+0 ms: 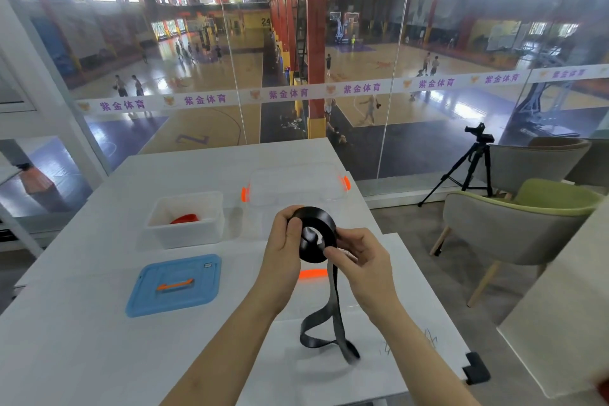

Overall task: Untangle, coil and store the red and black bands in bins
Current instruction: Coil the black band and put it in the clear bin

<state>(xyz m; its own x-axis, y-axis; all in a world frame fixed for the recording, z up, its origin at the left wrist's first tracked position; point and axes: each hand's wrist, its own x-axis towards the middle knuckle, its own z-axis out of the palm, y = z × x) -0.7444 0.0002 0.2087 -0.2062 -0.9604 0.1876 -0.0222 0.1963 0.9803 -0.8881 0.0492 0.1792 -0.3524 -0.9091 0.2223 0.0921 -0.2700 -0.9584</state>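
Black band [316, 216]: part-coiled, held above the table; the loose tail is hung toward 6 o'clock, its end curled on the table.
Left hand [285, 241]: curled round the coil's 9 o'clock side.
Right hand [362, 260]: tail pinched at the coil's 4 o'clock, nearer the free length.
Red band [185, 218]: laid in the white bin [184, 237], at 10 o'clock.
Clear bin [296, 188]: at 12 o'clock, judged the coil's destination.
Count: two bands, two bins, one blue lid [174, 287].

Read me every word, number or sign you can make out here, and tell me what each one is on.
"紫金体育": repeated in purple along the white strip across the glass wall.
"24": on the distant yellow wall.
Small label on the blue lid: too small to read.
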